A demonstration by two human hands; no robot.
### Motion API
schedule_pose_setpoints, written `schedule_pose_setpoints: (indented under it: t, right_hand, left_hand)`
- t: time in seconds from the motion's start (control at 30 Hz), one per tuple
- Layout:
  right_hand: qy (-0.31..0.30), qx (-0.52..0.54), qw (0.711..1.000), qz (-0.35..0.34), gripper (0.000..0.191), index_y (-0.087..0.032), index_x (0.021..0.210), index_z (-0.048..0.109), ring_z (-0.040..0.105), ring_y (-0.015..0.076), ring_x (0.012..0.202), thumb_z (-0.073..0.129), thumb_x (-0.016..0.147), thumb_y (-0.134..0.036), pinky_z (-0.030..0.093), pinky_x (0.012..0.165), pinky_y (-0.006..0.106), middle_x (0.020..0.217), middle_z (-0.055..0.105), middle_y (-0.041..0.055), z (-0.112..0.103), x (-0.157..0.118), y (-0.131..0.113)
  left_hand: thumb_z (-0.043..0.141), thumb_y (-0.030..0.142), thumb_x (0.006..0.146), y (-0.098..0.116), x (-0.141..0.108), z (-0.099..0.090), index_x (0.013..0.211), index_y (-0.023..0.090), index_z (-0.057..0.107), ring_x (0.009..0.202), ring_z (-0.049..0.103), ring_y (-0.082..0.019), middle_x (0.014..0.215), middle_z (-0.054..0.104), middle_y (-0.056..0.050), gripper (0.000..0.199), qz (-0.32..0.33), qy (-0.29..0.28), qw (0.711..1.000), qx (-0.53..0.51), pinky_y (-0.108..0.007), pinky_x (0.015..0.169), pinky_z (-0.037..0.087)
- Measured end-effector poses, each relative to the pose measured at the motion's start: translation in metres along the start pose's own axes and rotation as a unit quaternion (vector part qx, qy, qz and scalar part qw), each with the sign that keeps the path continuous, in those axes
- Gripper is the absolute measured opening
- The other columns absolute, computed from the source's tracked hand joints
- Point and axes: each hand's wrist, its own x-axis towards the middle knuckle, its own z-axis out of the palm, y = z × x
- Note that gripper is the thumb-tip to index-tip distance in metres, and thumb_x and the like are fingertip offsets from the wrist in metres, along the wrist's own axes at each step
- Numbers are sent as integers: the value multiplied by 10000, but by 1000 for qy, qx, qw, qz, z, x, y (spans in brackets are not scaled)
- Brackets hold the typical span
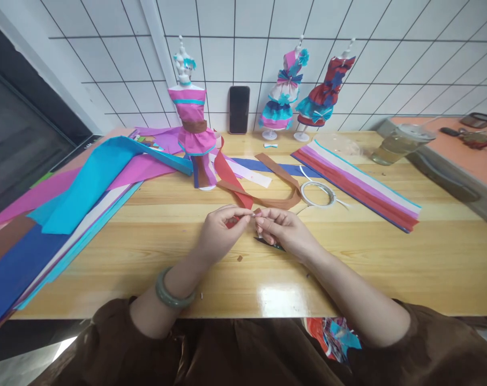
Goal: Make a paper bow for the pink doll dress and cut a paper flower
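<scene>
My left hand (223, 231) and my right hand (283, 229) meet above the middle of the wooden table. Thumb and fingers of each are pinched together on a small piece of brown paper (257, 212), mostly covered by the fingertips. Under my right hand lies a dark pointed tool (269, 244), largely hidden, so its kind is unclear. A red paper strip (237, 182) and a curling brown paper strip (283, 201) lie just beyond the fingers. Beside them rests a roll of white tape (319, 194). A tiny brown scrap (239, 258) sits nearer to me.
Three dressed mannequins, one pink (193, 112), one turquoise and white (283, 99), one red (327, 91), stand along the tiled wall. A phone (239, 110) leans between them. Coloured paper sheets (98, 177) cover the left; a layered stack (356, 185) and a cup (402, 143) are right.
</scene>
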Motion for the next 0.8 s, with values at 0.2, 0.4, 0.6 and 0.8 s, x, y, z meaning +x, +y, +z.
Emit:
schedule_pose_setpoints:
  t: [0.2,0.4,0.6,0.8]
  right_hand:
    - [25,-39,999,-12,241,-147,720,559,373,33,388,592,774,-380,249,389,186,590,543,-28,0,-1,0]
    - [55,-65,996,9,283,-139,688,577,376,31,349,610,746,-415,242,347,179,570,568,-13,-1,0,1]
    - [50,-97,994,12,300,-131,690,595,396,27,351,581,770,-421,275,341,171,592,580,-4,1,-3,-1]
    - [76,-56,995,-12,344,-152,998,570,415,39,371,610,752,-389,309,350,179,642,576,-15,0,-2,-3]
  left_hand:
    - [633,243,691,2,1,0,835,127,669,789,630,-174,863,686,-79,188,-105,-30,987,-115,-284,738,496]
    - [655,258,672,1,3,1,828,124,669,770,627,-165,842,687,-77,206,-124,-46,980,-148,-288,747,492]
    - [683,269,642,0,6,-2,773,120,658,635,584,-117,689,654,-41,201,-181,-50,957,-221,-255,642,481]
    - [655,243,676,-4,8,-6,809,118,630,622,561,-96,680,618,-34,184,-229,-61,922,-306,-236,617,455]
